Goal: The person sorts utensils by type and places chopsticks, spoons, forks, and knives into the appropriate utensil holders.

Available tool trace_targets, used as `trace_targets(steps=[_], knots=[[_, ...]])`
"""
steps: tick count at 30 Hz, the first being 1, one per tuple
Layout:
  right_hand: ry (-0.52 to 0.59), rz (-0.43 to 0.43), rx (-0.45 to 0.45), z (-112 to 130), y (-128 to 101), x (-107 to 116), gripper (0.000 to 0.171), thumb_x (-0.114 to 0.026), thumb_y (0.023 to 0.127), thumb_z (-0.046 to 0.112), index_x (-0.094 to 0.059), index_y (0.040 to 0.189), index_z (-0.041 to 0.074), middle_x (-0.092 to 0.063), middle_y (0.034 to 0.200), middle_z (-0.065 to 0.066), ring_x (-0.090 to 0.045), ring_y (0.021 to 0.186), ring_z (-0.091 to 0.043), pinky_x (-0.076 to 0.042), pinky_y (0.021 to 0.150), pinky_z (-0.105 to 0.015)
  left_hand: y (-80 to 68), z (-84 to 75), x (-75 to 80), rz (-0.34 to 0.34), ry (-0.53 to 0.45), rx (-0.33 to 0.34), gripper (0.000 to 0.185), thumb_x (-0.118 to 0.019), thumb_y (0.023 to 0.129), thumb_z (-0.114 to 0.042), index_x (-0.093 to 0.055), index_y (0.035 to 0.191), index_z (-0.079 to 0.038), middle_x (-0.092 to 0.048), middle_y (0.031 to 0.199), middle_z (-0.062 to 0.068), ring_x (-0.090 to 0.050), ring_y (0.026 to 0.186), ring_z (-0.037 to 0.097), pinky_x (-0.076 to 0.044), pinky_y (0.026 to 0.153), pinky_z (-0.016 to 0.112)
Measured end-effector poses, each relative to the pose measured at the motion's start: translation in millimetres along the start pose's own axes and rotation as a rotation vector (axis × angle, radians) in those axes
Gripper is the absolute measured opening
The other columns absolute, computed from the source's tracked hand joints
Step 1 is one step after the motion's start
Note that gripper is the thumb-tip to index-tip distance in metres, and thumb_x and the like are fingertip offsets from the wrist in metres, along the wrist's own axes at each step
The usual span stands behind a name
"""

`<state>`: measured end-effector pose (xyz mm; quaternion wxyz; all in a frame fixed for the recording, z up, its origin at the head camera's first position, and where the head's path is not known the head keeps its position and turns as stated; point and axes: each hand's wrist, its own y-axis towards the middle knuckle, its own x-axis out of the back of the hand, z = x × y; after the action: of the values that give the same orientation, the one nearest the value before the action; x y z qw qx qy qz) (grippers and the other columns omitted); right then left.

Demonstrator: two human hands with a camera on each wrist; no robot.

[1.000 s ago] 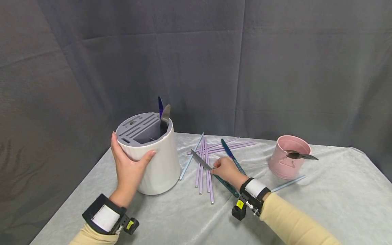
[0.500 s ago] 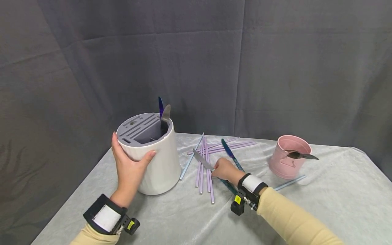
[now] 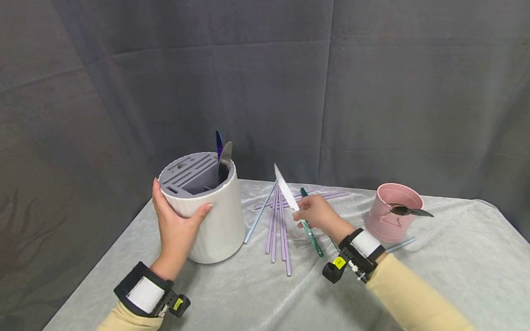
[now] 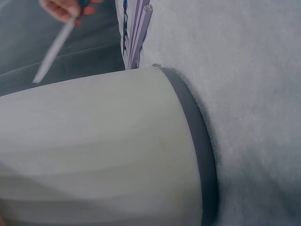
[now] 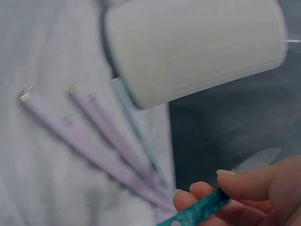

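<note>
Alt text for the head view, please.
The right hand holds a silvery knife with a green handle near thin lilac sticks on grey fabric; the left hand grips a white cylindrical holder with a slotted grey top. At right, a round pink bucket.

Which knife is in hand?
The silver-bladed knife, pinched in the right hand. The dark-bladed knife lies on the table, partly hidden by that hand; blue utensil and grey utensil stand in the white holder.

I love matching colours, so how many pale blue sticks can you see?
2. One blue stick lies just right of the white pot; a second blue stick lies by the pink pot, partly hidden. Others may be hidden.
</note>
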<state>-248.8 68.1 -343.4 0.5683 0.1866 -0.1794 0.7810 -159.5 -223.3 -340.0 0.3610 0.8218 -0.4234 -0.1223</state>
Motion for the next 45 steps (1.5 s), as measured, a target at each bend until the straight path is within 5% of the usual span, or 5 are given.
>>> trace_targets(steps=[7,16,25,33,45], knots=[[0.187,-0.043,0.112,42,-13,17,0.025,-0.064,0.093,0.005,-0.059,0.113,-0.008,-0.07,0.1,-0.015,-0.07,0.086,-0.02,-0.053,0.074,-0.033,0.2,-0.5,0.1,0.003,-0.001,0.004,0.126,-0.079,0.066,-0.064,-0.011,0.154,-0.005,-0.019,0.155,0.016,-0.021,0.141,0.027,-0.015,0.114,0.046],[0.705,-0.132,0.5,109,-26,-1,0.012,-0.059,0.092,-0.007,-0.057,0.104,-0.004,-0.072,0.088,-0.002,-0.071,0.081,-0.015,-0.054,0.081,-0.034,0.7,0.2,-0.9,0.011,0.011,0.006,0.126,-0.078,0.066,-0.065,-0.01,0.154,-0.005,-0.018,0.156,0.016,-0.02,0.141,0.027,-0.015,0.114,0.047],[0.88,-0.216,0.693,151,-16,-23,0.015,-0.058,0.093,-0.006,-0.061,0.107,-0.003,-0.071,0.096,-0.005,-0.07,0.09,-0.018,-0.05,0.091,-0.041,-0.5,-0.1,-0.8,0.004,0.009,-0.004,0.127,-0.078,0.065,-0.066,-0.011,0.154,-0.005,-0.02,0.155,0.017,-0.021,0.14,0.028,-0.016,0.113,0.047],[0.819,-0.208,0.668,152,-4,-50,0.016,-0.059,0.093,-0.005,-0.06,0.109,-0.009,-0.07,0.101,-0.015,-0.068,0.092,-0.016,-0.05,0.092,-0.038,-0.8,-0.2,-1.4,-0.002,0.017,-0.011,0.126,-0.076,0.067,-0.067,-0.011,0.153,-0.003,-0.02,0.154,0.019,-0.022,0.14,0.028,-0.016,0.113,0.047],[0.447,-0.175,0.555,142,1,-70,0.023,-0.061,0.092,-0.006,-0.062,0.114,-0.007,-0.068,0.109,-0.019,-0.065,0.103,-0.025,-0.049,0.092,-0.028,-2.0,-2.0,-1.7,0.02,0.015,0.001,0.125,-0.076,0.068,-0.066,-0.009,0.153,-0.004,-0.019,0.154,0.018,-0.021,0.14,0.029,-0.016,0.113,0.049]])
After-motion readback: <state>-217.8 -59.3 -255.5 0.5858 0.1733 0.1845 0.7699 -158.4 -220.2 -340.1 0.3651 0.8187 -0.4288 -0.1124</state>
